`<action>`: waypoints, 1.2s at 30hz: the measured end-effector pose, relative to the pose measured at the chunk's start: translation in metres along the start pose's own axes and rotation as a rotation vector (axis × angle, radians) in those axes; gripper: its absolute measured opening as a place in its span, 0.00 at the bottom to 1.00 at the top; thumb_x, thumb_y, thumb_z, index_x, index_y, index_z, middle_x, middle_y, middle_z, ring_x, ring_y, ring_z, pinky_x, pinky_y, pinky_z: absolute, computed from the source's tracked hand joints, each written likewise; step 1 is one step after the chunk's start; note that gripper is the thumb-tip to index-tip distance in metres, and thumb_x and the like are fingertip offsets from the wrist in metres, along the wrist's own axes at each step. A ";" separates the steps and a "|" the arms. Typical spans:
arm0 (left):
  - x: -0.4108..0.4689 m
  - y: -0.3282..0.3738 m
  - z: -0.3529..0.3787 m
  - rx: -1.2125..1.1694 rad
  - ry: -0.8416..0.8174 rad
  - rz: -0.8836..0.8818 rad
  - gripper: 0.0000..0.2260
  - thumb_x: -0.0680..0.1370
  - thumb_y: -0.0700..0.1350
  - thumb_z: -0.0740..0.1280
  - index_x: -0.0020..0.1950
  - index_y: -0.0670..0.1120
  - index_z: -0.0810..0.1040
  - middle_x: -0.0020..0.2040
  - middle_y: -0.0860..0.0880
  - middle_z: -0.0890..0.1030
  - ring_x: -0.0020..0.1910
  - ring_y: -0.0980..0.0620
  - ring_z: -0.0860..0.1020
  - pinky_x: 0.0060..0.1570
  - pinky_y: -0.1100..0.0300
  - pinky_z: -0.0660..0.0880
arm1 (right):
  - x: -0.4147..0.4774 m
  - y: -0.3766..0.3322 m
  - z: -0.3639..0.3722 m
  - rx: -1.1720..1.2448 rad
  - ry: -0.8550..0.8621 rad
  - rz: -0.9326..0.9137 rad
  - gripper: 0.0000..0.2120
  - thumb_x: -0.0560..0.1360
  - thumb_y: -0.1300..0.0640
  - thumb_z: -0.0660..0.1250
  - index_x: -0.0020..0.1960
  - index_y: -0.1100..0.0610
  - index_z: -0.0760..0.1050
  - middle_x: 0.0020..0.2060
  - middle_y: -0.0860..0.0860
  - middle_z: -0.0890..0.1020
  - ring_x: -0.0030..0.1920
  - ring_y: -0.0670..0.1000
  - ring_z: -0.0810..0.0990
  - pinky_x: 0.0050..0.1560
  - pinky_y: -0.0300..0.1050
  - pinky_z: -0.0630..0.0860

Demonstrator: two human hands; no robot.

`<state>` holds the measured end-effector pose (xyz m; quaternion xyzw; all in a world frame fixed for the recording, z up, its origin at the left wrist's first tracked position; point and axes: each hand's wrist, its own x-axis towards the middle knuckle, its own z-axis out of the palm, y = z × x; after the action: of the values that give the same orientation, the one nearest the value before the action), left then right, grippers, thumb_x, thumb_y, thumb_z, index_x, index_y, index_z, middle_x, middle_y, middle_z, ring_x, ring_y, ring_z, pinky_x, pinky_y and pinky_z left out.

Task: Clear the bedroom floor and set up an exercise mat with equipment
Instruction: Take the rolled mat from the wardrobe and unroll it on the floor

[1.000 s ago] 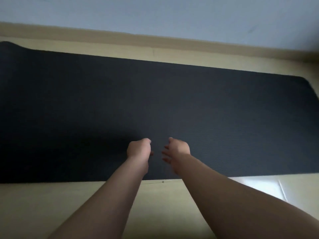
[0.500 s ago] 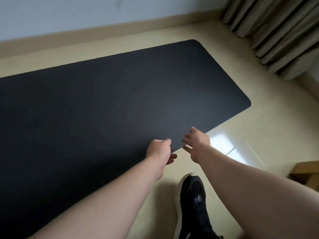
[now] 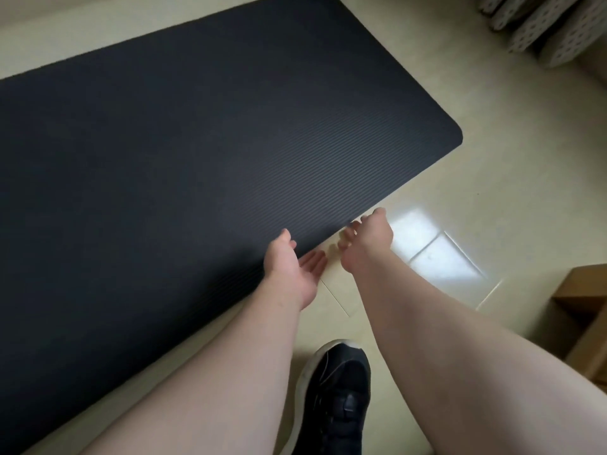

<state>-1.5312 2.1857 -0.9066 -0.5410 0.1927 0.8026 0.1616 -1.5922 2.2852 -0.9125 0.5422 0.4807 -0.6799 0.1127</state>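
Observation:
A black ribbed exercise mat (image 3: 203, 152) lies flat on the beige tiled floor (image 3: 492, 165), with its rounded right end in view. My left hand (image 3: 292, 267) hovers at the mat's near long edge with the palm turned up and the fingers relaxed; its thumb is over the mat and it holds nothing. My right hand (image 3: 368, 241) hangs just to the right, beside the same edge. Its fingers are loosely curled and nothing is in them. No exercise equipment is in view.
My black shoe with a white sole (image 3: 335, 399) stands on the tiles below the hands. Wooden furniture (image 3: 584, 320) juts in at the right edge. Curtains (image 3: 542, 24) hang at the top right. A bright patch of light (image 3: 433, 251) lies on the tiles.
The view has swung to the mat's right end. Both hands have shifted from over the mat to its near edge. My left palm has turned upward.

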 end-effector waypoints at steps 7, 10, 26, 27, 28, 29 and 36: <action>0.016 0.013 0.022 -0.060 0.041 0.041 0.18 0.80 0.52 0.65 0.65 0.43 0.75 0.58 0.34 0.77 0.51 0.39 0.84 0.57 0.44 0.80 | 0.008 -0.006 0.034 -0.064 -0.075 -0.071 0.17 0.78 0.41 0.58 0.51 0.54 0.73 0.41 0.47 0.76 0.38 0.50 0.73 0.36 0.47 0.69; 0.017 0.024 0.030 -0.043 0.053 0.101 0.13 0.81 0.51 0.64 0.60 0.43 0.75 0.56 0.35 0.79 0.48 0.41 0.85 0.55 0.45 0.81 | 0.005 -0.005 0.053 -0.086 -0.173 -0.091 0.20 0.80 0.40 0.55 0.60 0.53 0.74 0.53 0.50 0.80 0.52 0.55 0.77 0.48 0.53 0.74; 0.018 0.067 0.039 0.097 -0.021 0.214 0.08 0.82 0.48 0.61 0.54 0.45 0.75 0.55 0.45 0.82 0.48 0.49 0.85 0.49 0.55 0.75 | -0.022 -0.027 0.093 -0.177 -0.357 -0.100 0.17 0.84 0.49 0.58 0.69 0.55 0.68 0.61 0.49 0.76 0.58 0.51 0.75 0.60 0.48 0.71; 0.017 0.069 0.041 0.101 -0.012 0.211 0.09 0.82 0.48 0.61 0.57 0.45 0.76 0.55 0.44 0.82 0.48 0.49 0.85 0.49 0.54 0.75 | -0.021 -0.029 0.093 -0.196 -0.352 -0.119 0.16 0.84 0.49 0.58 0.68 0.55 0.69 0.58 0.49 0.77 0.55 0.51 0.76 0.55 0.46 0.72; 0.017 0.072 0.039 0.114 -0.009 0.218 0.11 0.82 0.49 0.61 0.60 0.45 0.76 0.55 0.43 0.82 0.48 0.48 0.84 0.48 0.55 0.76 | -0.019 -0.028 0.094 -0.216 -0.346 -0.120 0.14 0.84 0.49 0.58 0.65 0.55 0.69 0.54 0.49 0.77 0.51 0.50 0.76 0.51 0.45 0.72; 0.015 0.075 0.038 0.133 -0.017 0.222 0.13 0.83 0.50 0.60 0.63 0.45 0.75 0.55 0.42 0.81 0.47 0.48 0.84 0.46 0.55 0.77 | -0.020 -0.026 0.095 -0.228 -0.342 -0.135 0.14 0.84 0.49 0.57 0.66 0.55 0.69 0.54 0.49 0.77 0.52 0.50 0.77 0.52 0.45 0.72; -0.015 0.093 -0.014 0.199 0.044 0.183 0.18 0.83 0.55 0.60 0.65 0.44 0.74 0.59 0.42 0.80 0.47 0.47 0.83 0.43 0.55 0.76 | -0.039 0.010 0.087 -0.154 -0.162 -0.053 0.13 0.80 0.49 0.60 0.59 0.55 0.76 0.43 0.50 0.74 0.44 0.51 0.71 0.48 0.44 0.73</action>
<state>-1.5580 2.0964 -0.8848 -0.5199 0.3234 0.7789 0.1360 -1.6250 2.1981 -0.8893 0.4622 0.5350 -0.6853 0.1748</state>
